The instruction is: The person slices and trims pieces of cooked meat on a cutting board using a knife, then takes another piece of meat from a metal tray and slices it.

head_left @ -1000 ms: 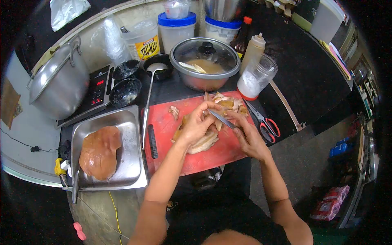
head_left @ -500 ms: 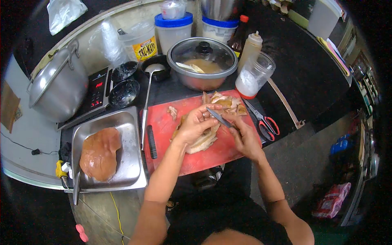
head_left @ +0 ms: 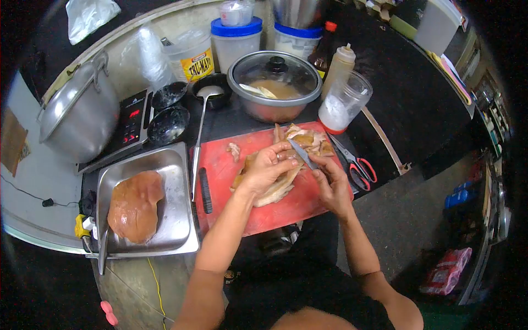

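Observation:
My right hand grips a small knife, its blade pointing up and to the left. My left hand is half curled, palm partly upward, with the thumb apart from the bent fingers. Its fingertips are close to the blade; whether they touch it I cannot tell. Beneath both hands, a pale piece of cooked meat with skin lies on the red cutting board, partly covered by my left hand. More cut meat pieces lie at the board's far right, and a small scrap at its far left.
Left of the board, a steel tray holds a large brown piece of meat. A long ladle lies between them. Behind stand a lidded pot and a jar of white powder. Red-handled scissors lie at right.
The knife has turned slightly, its tip shifting right and its blade now steeper. My right hand has moved a little downward and to the right. My left hand has shifted slightly right.

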{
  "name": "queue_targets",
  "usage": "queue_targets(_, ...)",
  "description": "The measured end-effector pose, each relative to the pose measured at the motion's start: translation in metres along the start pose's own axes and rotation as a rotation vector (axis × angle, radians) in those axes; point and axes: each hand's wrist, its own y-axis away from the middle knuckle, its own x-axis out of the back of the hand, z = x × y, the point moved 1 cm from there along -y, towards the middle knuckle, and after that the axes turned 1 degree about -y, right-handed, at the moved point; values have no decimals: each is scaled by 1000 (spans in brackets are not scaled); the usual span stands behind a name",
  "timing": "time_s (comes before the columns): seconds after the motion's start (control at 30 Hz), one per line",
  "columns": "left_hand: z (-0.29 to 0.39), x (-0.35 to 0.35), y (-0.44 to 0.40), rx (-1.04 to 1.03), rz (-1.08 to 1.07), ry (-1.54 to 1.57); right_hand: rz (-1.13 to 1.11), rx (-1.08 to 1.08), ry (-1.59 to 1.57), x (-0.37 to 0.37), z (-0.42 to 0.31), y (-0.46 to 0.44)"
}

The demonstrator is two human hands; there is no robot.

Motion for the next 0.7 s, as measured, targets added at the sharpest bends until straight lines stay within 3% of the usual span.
queue_targets(0.03,-1,2,0,7,4,2,25,-18,-81,-1,2,1)
queue_targets(0.13,4,-1,1,16,-20,17,-78,-377,-491,6,-2,5)
queue_targets(0.43,5,-1,2,-8,-103,43,-158,-517,-1241,3,3,10)
queue_targets(0.53,8,1,2,1,-61,21,-89,-473,-1220,9,0,10)
queue_targets(0.63,8,0,3,2,-4,-13,-35,-365,-619,14,-4,12)
queue_targets(0.7,5,-1,2,4,1,-30,-94,-299,-440,13,-16,10)
